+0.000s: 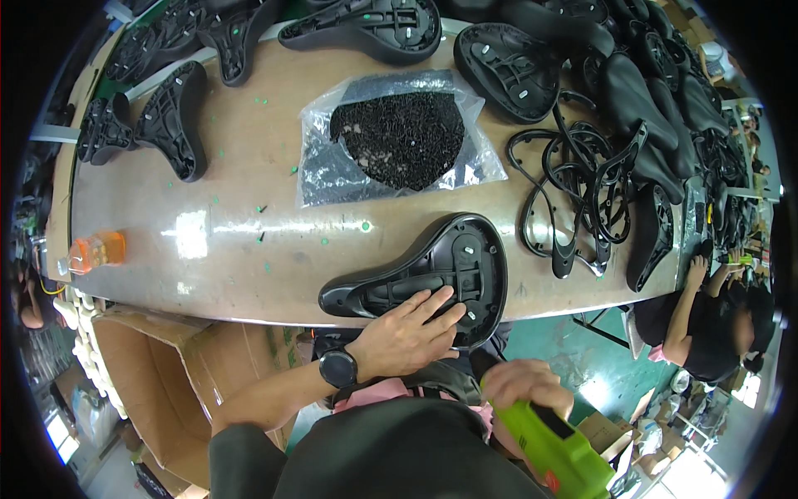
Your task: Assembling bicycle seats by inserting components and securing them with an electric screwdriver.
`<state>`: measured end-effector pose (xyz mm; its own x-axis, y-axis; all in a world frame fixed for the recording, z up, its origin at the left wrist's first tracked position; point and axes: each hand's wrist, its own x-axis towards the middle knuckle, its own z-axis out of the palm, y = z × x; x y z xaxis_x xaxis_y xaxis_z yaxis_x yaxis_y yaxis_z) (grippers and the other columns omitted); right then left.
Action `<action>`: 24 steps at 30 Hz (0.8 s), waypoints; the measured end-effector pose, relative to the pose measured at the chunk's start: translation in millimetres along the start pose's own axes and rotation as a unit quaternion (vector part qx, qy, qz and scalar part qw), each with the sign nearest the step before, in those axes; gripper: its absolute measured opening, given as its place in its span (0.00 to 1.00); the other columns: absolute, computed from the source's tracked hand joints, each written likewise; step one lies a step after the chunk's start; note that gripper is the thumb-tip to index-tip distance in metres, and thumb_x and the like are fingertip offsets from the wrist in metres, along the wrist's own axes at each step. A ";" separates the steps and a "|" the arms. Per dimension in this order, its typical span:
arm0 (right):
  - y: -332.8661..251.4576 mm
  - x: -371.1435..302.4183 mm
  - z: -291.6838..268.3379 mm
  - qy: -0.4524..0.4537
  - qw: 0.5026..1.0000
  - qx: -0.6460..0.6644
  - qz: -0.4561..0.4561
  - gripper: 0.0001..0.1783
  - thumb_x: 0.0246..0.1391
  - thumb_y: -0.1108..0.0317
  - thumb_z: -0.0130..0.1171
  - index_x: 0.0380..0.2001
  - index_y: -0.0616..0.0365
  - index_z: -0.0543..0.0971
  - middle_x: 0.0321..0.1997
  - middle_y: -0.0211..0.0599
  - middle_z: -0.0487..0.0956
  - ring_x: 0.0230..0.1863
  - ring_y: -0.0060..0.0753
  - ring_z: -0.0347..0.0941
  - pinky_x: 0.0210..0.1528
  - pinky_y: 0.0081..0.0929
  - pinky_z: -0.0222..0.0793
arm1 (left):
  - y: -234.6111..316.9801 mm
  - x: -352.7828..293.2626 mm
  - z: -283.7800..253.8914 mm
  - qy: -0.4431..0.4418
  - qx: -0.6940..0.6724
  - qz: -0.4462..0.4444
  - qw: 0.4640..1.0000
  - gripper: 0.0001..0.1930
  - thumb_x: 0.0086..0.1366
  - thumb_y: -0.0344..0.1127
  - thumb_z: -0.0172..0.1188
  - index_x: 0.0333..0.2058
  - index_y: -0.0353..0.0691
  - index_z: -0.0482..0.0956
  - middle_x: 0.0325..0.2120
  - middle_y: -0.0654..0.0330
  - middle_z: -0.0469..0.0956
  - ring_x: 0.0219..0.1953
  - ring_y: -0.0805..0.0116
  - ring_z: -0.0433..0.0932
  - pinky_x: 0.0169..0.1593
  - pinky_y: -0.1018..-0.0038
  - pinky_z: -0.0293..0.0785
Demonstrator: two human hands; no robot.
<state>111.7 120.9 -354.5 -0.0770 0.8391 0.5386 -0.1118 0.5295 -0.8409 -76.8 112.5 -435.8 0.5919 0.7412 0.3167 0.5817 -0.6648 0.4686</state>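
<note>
The bottle (97,252) is seen at nine o'clock from the saddle (422,268). By the left hand (406,333), spread and grasping nothing, the upturned saddle is touched at the near edge of the table (266,283); the bag (320,170) is placed at twelve o'clock. By the right hand (525,387) the tool (555,451) is grasped at five o'clock; frames (564,259) are seen at two.
</note>
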 end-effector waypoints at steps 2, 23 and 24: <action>-3.1 22.2 -23.1 -0.214 0.962 0.167 -0.023 0.20 0.64 0.53 0.53 0.49 0.58 0.70 0.23 0.40 0.79 0.20 0.40 0.78 0.23 0.35 0.78 | 1.6 2.4 -6.8 -0.024 -0.010 -0.018 1.000 0.18 0.62 0.50 0.62 0.37 0.39 0.79 0.55 0.55 0.73 0.64 0.49 0.66 0.63 0.57 0.67; -17.7 60.6 -9.5 -0.006 0.992 0.121 0.047 0.23 0.61 0.52 0.57 0.51 0.55 0.68 0.24 0.37 0.78 0.20 0.41 0.77 0.25 0.38 0.77 | -151.5 74.6 -52.0 0.225 0.086 -0.240 0.940 0.07 0.63 0.32 0.59 0.29 0.36 0.76 0.28 0.54 0.73 0.33 0.52 0.73 0.37 0.62 0.72; -15.3 61.4 -9.3 -0.005 0.992 0.121 0.047 0.23 0.61 0.52 0.57 0.51 0.55 0.68 0.24 0.37 0.78 0.20 0.41 0.77 0.25 0.38 0.77 | -139.4 70.6 -54.5 0.229 0.006 -0.260 0.938 0.08 0.64 0.32 0.58 0.27 0.35 0.75 0.26 0.53 0.73 0.31 0.52 0.73 0.35 0.61 0.72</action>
<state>117.9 165.5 -309.0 -0.1072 0.8818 0.4592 -0.3381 0.4020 -0.8509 -146.5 262.5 -433.8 -0.0744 0.9261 0.3700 0.7332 -0.2007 0.6498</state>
